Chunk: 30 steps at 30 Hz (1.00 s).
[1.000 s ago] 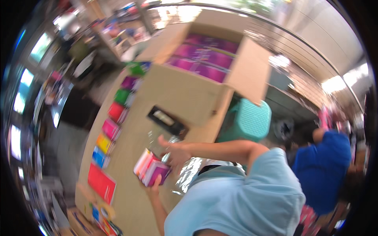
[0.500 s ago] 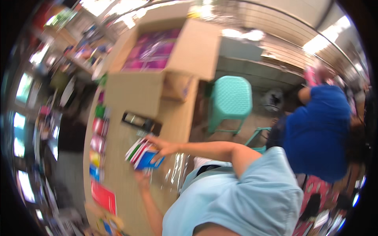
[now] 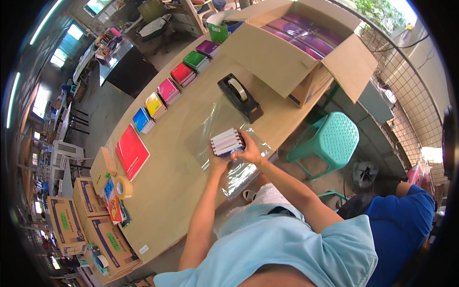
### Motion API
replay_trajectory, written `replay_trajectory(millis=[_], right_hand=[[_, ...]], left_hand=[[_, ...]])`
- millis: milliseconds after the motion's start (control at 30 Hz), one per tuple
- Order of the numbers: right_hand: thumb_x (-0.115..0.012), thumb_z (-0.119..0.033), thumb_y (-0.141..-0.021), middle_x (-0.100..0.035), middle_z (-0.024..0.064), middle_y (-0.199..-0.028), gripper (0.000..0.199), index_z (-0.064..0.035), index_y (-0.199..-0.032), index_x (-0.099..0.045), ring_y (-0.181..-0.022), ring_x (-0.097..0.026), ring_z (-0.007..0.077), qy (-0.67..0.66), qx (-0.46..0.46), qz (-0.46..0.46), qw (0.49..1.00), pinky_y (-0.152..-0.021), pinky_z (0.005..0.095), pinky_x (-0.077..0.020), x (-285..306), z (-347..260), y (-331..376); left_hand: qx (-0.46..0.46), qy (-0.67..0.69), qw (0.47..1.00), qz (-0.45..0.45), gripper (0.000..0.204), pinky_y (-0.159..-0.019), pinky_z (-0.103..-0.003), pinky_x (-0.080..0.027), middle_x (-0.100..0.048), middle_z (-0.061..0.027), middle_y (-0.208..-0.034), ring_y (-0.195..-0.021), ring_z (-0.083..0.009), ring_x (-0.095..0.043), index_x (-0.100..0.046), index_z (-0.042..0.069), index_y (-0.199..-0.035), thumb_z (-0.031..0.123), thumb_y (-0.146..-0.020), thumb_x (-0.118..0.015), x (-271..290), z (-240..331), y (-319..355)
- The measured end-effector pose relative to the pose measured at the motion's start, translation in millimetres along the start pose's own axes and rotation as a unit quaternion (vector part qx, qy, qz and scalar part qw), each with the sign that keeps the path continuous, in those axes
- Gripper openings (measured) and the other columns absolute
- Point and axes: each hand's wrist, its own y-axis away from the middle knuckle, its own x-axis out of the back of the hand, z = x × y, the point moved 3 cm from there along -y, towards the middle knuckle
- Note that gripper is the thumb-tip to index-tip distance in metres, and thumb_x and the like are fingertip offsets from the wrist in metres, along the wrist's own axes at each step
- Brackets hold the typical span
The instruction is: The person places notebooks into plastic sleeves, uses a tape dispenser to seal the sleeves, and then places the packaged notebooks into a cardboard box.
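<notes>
A small stack of notebooks (image 3: 226, 142) is held between my two hands above the table, its pale page edges facing up. My left hand (image 3: 218, 160) closes on the stack's near left side. My right hand (image 3: 248, 149) grips its right side, with the thumb across the lower edge. Beneath them a clear plastic sheet or bag (image 3: 241, 174) lies on the table. Just beyond the hands stands a black tape dispenser (image 3: 240, 97) with a roll of tape in it.
Piles of coloured notebooks (image 3: 168, 91) line the table's far edge beside a large red notebook (image 3: 132, 152). An open carton (image 3: 272, 57) holds purple wrapped packs. A tape roll (image 3: 123, 187) sits at the left. A green stool (image 3: 330, 141) and a person in blue (image 3: 397, 220) are on the right.
My view has turned, so the table sits differently in it. The notebooks, fanned with blue cover showing before, are now squared together with both hands gripping them.
</notes>
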Motion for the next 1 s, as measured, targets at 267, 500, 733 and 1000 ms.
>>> replay_trajectory(millis=[267, 500, 733, 1000], right_hand=[[-0.094, -0.052, -0.051, -0.060, 0.0121, -0.116, 0.111, -0.0027, -0.137, -0.045, -0.106, -0.059, 0.0230, 0.094, 0.038, 0.004, 0.995, -0.094, 0.0362, -0.0472, -6.1, 3.8, 5.9], [-0.095, -0.053, -0.044, -0.062, 0.0130, -0.115, 0.110, -0.0033, -0.131, -0.049, -0.105, -0.062, 0.0252, 0.109, 0.023, 0.007, 0.994, -0.092, 0.0376, -0.0490, -4.4, 23.3, 4.4], [-0.093, -0.057, -0.040, -0.064, 0.0116, -0.113, 0.111, -0.0029, -0.127, -0.049, -0.105, -0.064, 0.0254, 0.067, 0.042, 0.009, 0.997, -0.093, 0.0378, -0.0502, -12.2, 28.3, 6.1], [-0.097, -0.040, -0.052, -0.065, 0.0113, -0.106, 0.093, -0.0013, -0.122, -0.048, -0.099, -0.064, 0.0200, 0.092, -0.006, 0.058, 0.994, -0.088, 0.0344, -0.0519, -16.1, 21.6, 3.7]], left_hand=[[-0.016, -0.013, 1.000, 0.004, 0.099, -0.088, -0.034, -0.054, -0.064, -0.0097, -0.110, -0.103, -0.0195, -0.064, -0.047, 0.004, -0.122, 0.049, -0.049, -0.096, 9.0, -5.4, 8.5], [0.030, -0.021, 0.999, -0.002, 0.091, -0.087, -0.033, -0.053, -0.065, -0.0073, -0.107, -0.098, -0.0176, -0.064, -0.051, 0.004, -0.118, 0.037, -0.049, -0.099, 14.2, -11.3, 9.8], [0.050, -0.068, 0.996, -0.003, 0.081, -0.084, -0.033, -0.054, -0.067, -0.0095, -0.105, -0.096, -0.0180, -0.066, -0.051, 0.004, -0.117, 0.028, -0.055, -0.097, 23.1, -21.0, 5.8], [-0.006, -0.152, 0.988, -0.031, 0.089, -0.097, -0.042, -0.047, -0.060, -0.0197, -0.120, -0.114, -0.0325, -0.059, -0.048, 0.000, -0.125, 0.045, -0.061, -0.091, 28.9, -3.4, 4.0]])
